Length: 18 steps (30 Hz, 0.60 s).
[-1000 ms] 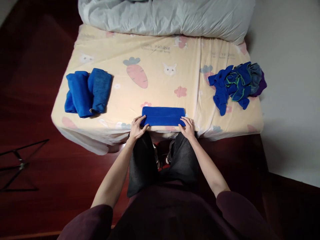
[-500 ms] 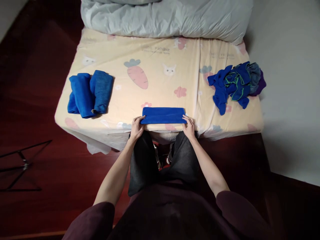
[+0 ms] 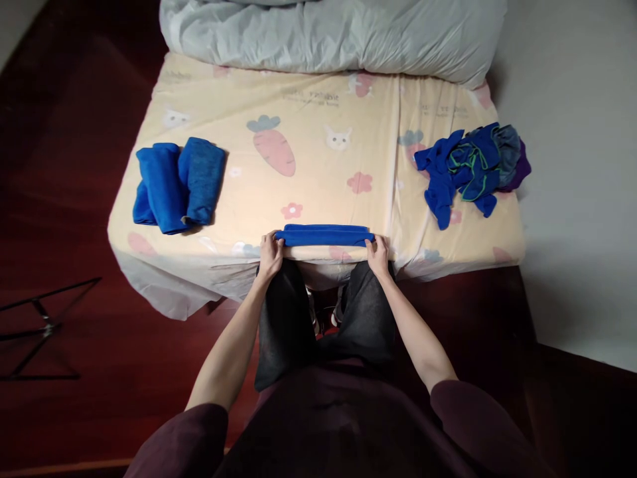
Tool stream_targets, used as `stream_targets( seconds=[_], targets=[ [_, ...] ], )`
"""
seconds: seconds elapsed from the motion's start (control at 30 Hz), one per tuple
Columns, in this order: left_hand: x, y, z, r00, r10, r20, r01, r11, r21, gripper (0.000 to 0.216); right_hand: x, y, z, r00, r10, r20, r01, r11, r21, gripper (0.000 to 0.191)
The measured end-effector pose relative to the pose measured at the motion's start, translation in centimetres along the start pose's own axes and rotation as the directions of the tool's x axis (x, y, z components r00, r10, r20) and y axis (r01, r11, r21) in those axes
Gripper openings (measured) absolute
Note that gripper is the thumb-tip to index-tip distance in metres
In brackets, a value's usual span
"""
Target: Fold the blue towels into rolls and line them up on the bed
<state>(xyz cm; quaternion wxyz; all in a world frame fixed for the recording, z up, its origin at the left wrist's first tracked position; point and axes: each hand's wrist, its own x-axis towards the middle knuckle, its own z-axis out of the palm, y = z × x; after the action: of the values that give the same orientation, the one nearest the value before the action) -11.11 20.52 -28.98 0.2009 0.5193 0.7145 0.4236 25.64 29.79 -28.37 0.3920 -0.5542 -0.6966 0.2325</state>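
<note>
A blue towel [image 3: 326,236], folded into a narrow strip, lies along the near edge of the bed in front of me. My left hand [image 3: 271,255] pinches its left end between thumb and fingers. At the opposite end, my right hand [image 3: 378,255] grips the towel the same way. The near part of the strip is folded over, and a thin flat band shows behind it. Several rolled blue cloths [image 3: 164,189] rest on the bed to the left. Over on the right is a crumpled heap of blue cloths [image 3: 468,169], some with green edging and one purple.
The bed [image 3: 318,159] has a yellow sheet printed with carrots and rabbits. A pale grey quilt [image 3: 328,40] is bunched across its far side. A wall [image 3: 577,166] stands at the right. Black stand legs [image 3: 47,325] are on the dark red floor at the left.
The blue towel's near edge has been turned over away from me, so the strip is narrower now. Both hands have shifted slightly outward at its ends.
</note>
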Motion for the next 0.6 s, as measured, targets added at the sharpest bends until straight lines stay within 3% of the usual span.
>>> stream_targets(
  seconds=[0.27,0.43,0.6],
  targets=[
    [0.1,0.9,-0.2,0.994,-0.108,0.001,0.108,0.994,-0.027,0.042,0.0,-0.4,-0.1,1.000,0.023,0.012,-0.023,0.998,-0.063,0.039],
    [0.2,1.5,-0.4,0.991,-0.134,-0.003,0.134,0.989,0.058,0.040,0.0,-0.8,0.0,1.000,0.011,-0.025,-0.013,0.994,-0.110,0.037],
    [0.3,1.2,-0.2,0.994,-0.105,-0.013,0.105,0.980,0.168,0.042,-0.1,-0.7,0.2,0.995,0.097,-0.006,-0.097,0.994,-0.043,0.040]
  ],
)
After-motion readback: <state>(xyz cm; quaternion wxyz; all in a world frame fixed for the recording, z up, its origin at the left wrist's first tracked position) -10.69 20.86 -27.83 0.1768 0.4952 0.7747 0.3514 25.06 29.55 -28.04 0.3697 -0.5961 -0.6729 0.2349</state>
